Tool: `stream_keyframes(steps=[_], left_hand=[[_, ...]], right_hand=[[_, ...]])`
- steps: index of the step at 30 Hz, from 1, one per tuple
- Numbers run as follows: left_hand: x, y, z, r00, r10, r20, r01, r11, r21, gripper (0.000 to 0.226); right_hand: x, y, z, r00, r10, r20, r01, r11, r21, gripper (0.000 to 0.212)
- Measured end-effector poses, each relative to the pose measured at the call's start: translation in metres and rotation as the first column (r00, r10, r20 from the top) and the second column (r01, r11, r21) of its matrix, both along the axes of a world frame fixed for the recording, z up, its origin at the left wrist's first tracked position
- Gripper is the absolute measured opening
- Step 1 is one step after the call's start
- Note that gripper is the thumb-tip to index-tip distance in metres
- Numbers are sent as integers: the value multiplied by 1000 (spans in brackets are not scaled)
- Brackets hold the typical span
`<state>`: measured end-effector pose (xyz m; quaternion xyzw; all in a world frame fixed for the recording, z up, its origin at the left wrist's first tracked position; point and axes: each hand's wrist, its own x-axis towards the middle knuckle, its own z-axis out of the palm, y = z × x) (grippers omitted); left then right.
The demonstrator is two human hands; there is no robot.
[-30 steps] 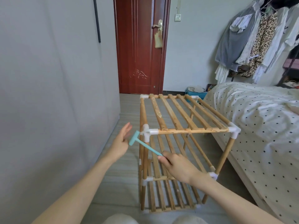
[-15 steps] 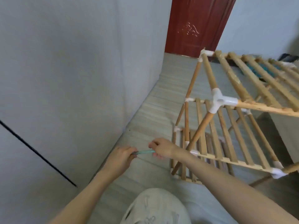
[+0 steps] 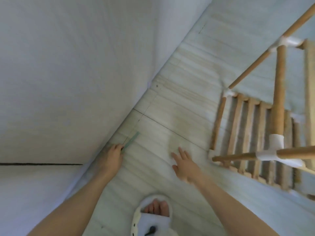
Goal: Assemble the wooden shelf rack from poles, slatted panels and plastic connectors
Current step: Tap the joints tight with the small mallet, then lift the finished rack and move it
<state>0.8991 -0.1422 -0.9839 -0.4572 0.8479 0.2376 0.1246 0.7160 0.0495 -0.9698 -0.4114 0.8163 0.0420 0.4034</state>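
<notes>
A steep downward view is being given over the floor (image 3: 179,103), with two bare hands being shown low in the frame. One thin green tool (image 3: 130,141) is being held at its near end by the left hand (image 3: 111,155), whose grip is being closed around it beside the base of the wall (image 3: 68,65); the tool's far end is being pointed away over the floor, and its head is too blurred to be made out. The right hand (image 3: 185,163) is being held open above the floor, fingers spread and straight, with nothing being gripped. The one rack (image 3: 262,133) is being seen standing on the floor at the right, well apart from both hands, with its tiers of slats being viewed from above. On the near tier about seven slats can be counted, though blur is making the count uncertain. Some five white connectors (image 3: 277,143) are being shown joining the poles (image 3: 279,86) at the corners. One white slipper (image 3: 151,218) with dark markings is being worn on one foot at the bottom edge, toes being left showing. One dark line is being seen running across the wall at the left.
</notes>
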Motion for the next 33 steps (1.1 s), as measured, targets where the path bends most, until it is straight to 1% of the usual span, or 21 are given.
stream_keyframes(steps=[2, 3, 6, 8, 10, 12, 14, 16, 18, 19, 20, 21, 22, 25, 27, 29, 31, 33], left_hand=[[2, -2, -7, 998, 41, -53, -40, 999, 26, 28], [3, -3, -8, 998, 40, -48, -39, 999, 6, 26], [9, -1, -9, 1000, -9, 18, 10, 996, -88, 28], [11, 1, -8, 995, -55, 86, 64, 993, -103, 34], [12, 4, 0, 983, -92, 159, 107, 990, -90, 39], [12, 5, 15, 973, -109, 204, 119, 992, -36, 41], [9, 8, 35, 972, -150, 182, 141, 988, 59, 41], [1, 10, 64, 978, -182, 105, 162, 971, 177, 39], [-12, 16, 100, 982, -188, 15, 179, 953, 244, 36], [-20, 21, 119, 980, -198, -35, 200, 950, 241, 35], [-28, 26, 139, 972, -216, -89, 231, 947, 224, 34], [-35, 33, 158, 959, -238, -151, 265, 944, 195, 33], [-43, 41, 179, 942, -257, -218, 294, 942, 163, 32], [-65, 70, 240, 862, -278, -424, 343, 936, 82, 30], [-77, 90, 281, 800, -273, -534, 356, 933, 56, 29], [-89, 110, 322, 740, -261, -620, 371, 927, 53, 30], [-101, 130, 362, 682, -226, -695, 392, 916, 87, 29], [-115, 150, 398, 625, -174, -761, 422, 896, 142, 29]], right_hand=[[4, 4, -9, 998, 39, -45, -40, 999, -14, 53], [6, 5, -11, 997, 56, -61, -57, 998, -6, 56], [7, 6, -11, 995, 94, -32, -91, 994, 66, 63], [3, 4, -5, 998, 65, 20, -66, 993, 95, 60], [1, 0, 6, 994, -60, 86, 51, 994, 102, 54], [2, 0, 27, 953, -260, 155, 244, 963, 116, 51], [6, 5, 55, 899, -393, 194, 376, 919, 118, 48], [6, 11, 88, 880, -425, 214, 416, 905, 84, 43], [4, 19, 124, 867, -441, 231, 450, 893, 15, 32], [2, 25, 144, 857, -454, 246, 473, 880, -25, 24], [1, 32, 166, 850, -465, 247, 494, 867, -69, 22], [-1, 40, 188, 848, -476, 235, 511, 851, -119, 24], [-3, 49, 210, 859, -465, 215, 501, 849, -167, 25], [-7, 80, 273, 891, -441, 105, 452, 848, -277, 19], [-9, 106, 312, 873, -486, 45, 465, 800, -379, 29], [-7, 137, 350, 850, -526, -8, 457, 745, -486, 32], [-8, 168, 385, 821, -570, -29, 439, 662, -608, 30], [-11, 196, 420, 774, -631, -50, 408, 558, -723, 27]])
